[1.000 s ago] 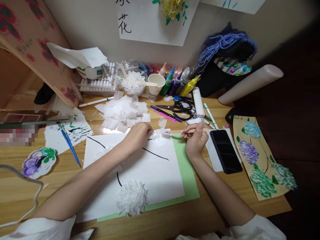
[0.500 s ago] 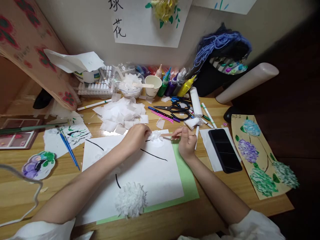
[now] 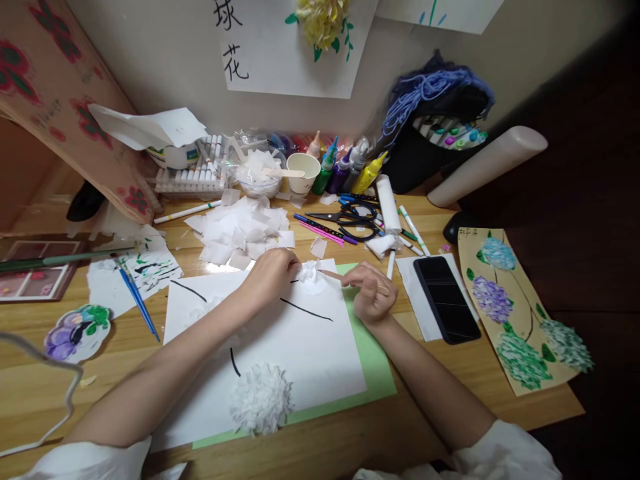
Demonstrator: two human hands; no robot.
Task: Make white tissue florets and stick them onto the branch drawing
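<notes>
Hands (image 3: 375, 291) at crinkled white tissue (image 3: 311, 277).

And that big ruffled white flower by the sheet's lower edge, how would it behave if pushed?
The ruffled white flower is probably light for its size, being many thin, paper-like pieces. Its crinkled tips look floppy and would likely crush. If glued down, which I can't confirm, it may drag the white sheet.

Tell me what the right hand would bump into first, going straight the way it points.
Probably the small white tuft: the right hand points left at it, and the tip of its stick seems to reach it. Depth is unclear, so the fingers might pass just above.
</notes>
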